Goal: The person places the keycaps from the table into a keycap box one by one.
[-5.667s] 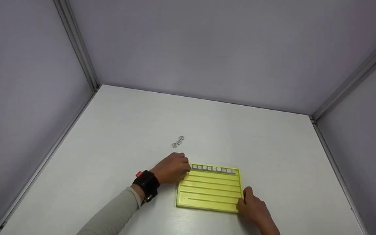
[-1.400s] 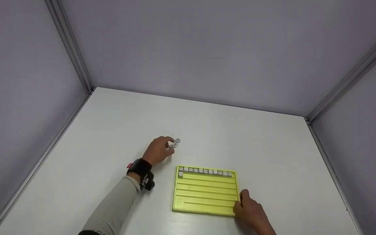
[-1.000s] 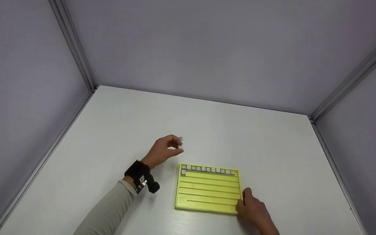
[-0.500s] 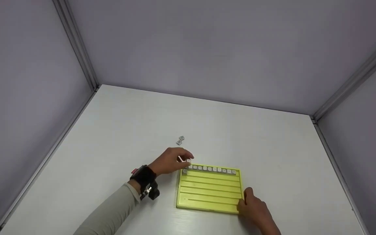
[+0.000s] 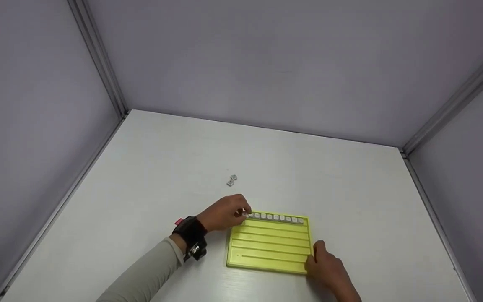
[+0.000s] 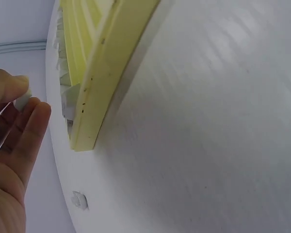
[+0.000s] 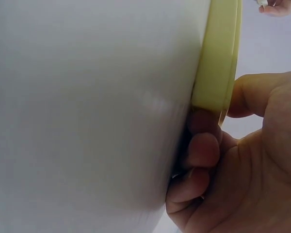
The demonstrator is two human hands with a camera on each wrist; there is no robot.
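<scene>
A small pale grey square piece (image 6: 22, 101) is pinched by the left hand (image 5: 224, 212) just beside the far left corner of the grooved yellow tray (image 5: 269, 248). The tray's near right corner is gripped by the right hand (image 5: 328, 270)

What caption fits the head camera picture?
Left hand pinches a small tile over the yellow tray; right hand grips its corner.

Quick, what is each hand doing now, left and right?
Left hand: pinches a small white piece.
Right hand: grips the yellow tray at its corner.
</scene>
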